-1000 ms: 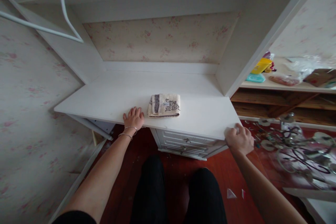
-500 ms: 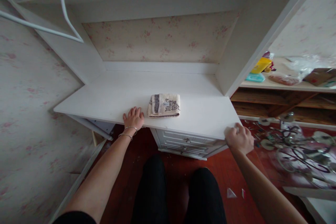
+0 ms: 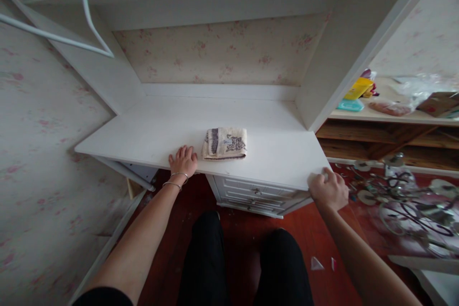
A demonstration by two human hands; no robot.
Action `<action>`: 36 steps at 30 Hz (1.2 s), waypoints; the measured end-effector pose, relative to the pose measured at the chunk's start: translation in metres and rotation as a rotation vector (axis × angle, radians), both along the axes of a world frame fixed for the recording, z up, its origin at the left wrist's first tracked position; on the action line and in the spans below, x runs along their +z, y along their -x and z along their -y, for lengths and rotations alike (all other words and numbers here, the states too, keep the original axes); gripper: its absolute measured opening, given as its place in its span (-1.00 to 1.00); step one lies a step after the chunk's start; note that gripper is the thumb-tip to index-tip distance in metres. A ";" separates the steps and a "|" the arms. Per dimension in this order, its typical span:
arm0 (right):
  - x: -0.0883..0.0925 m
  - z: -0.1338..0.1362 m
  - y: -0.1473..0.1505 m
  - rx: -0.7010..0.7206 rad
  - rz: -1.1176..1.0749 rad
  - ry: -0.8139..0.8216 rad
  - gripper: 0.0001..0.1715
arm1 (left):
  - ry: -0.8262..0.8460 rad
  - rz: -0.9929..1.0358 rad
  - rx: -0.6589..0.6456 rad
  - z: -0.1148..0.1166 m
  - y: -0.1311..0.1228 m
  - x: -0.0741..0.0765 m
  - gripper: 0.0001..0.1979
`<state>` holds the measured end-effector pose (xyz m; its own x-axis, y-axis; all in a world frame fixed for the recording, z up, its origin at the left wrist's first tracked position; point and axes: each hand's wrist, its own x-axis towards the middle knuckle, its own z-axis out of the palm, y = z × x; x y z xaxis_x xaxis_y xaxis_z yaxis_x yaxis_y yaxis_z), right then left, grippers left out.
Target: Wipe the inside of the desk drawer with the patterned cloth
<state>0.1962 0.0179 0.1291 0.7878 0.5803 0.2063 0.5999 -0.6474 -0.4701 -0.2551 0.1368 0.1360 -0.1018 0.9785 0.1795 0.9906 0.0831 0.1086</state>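
Observation:
A folded cream cloth with dark printed patterns and a dark band, probably a towel, lies near the front of the white desk. To its left, my left hand rests palm down at the desk's front edge, fingers spread and holding nothing. Two thin bracelets circle that wrist. At the front right corner of the desk, my right hand is closed over the edge with its fingers bent. The undersides of its fingers are hidden. Neither hand touches the cloth.
Under the desk stands a drawer unit. A white bent rod juts in at upper left. A chandelier and small loose parts lie on the red floor at right. Plastic bags and a box sit on a low shelf.
Both hands and the cloth keep their places on the desk. My legs have shifted slightly apart, and the view has moved a little.

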 end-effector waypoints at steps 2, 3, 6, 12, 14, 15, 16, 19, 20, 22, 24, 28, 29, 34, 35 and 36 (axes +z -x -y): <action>0.000 0.000 0.000 0.001 -0.006 0.003 -0.46 | -0.012 -0.007 -0.007 0.000 0.000 0.000 -0.53; 0.000 0.000 -0.001 0.001 -0.011 0.005 -0.46 | -0.017 -0.009 -0.008 0.000 0.000 0.000 -0.53; 0.000 -0.001 -0.001 0.000 -0.019 0.005 -0.46 | -0.015 -0.009 -0.008 0.000 0.000 0.000 -0.53; -0.001 0.000 -0.001 0.005 -0.014 -0.006 -0.46 | 0.004 -0.012 0.000 0.002 -0.002 0.003 -0.52; -0.001 0.000 0.000 0.009 0.000 -0.013 -0.46 | -0.001 -0.015 -0.002 0.002 -0.002 0.004 -0.52; -0.001 0.000 0.000 0.012 0.009 -0.017 -0.46 | -0.006 -0.017 -0.003 0.003 -0.002 0.004 -0.52; -0.001 0.000 0.000 0.016 0.018 -0.021 -0.47 | -0.012 -0.017 -0.005 0.003 -0.002 0.004 -0.52; -0.002 0.000 0.000 0.017 0.025 -0.022 -0.47 | -0.015 -0.014 -0.007 0.002 -0.001 0.003 -0.52; -0.002 0.000 0.000 0.016 0.023 -0.020 -0.47 | -0.011 -0.012 -0.005 0.002 -0.001 0.003 -0.52; -0.002 0.000 -0.001 0.011 0.016 -0.015 -0.47 | 0.000 -0.009 0.002 0.002 -0.001 0.003 -0.52; -0.002 -0.001 -0.001 0.009 0.009 -0.013 -0.48 | 0.003 -0.011 0.008 0.002 -0.002 0.003 -0.52; -0.003 -0.001 -0.002 0.008 0.018 -0.031 -0.48 | -0.003 -0.014 0.013 0.002 -0.003 0.003 -0.53; -0.004 -0.001 -0.002 0.007 0.019 -0.034 -0.48 | -0.004 -0.012 0.014 0.003 -0.003 0.003 -0.53; -0.005 -0.001 -0.004 0.007 0.009 -0.015 -0.47 | -0.012 -0.001 0.006 0.003 -0.003 0.004 -0.53; -0.005 -0.001 -0.004 0.005 0.008 -0.012 -0.46 | -0.009 -0.002 0.007 0.003 -0.003 0.004 -0.53; -0.005 -0.001 -0.004 0.004 0.006 -0.009 -0.46 | -0.006 -0.004 0.008 0.003 -0.003 0.004 -0.53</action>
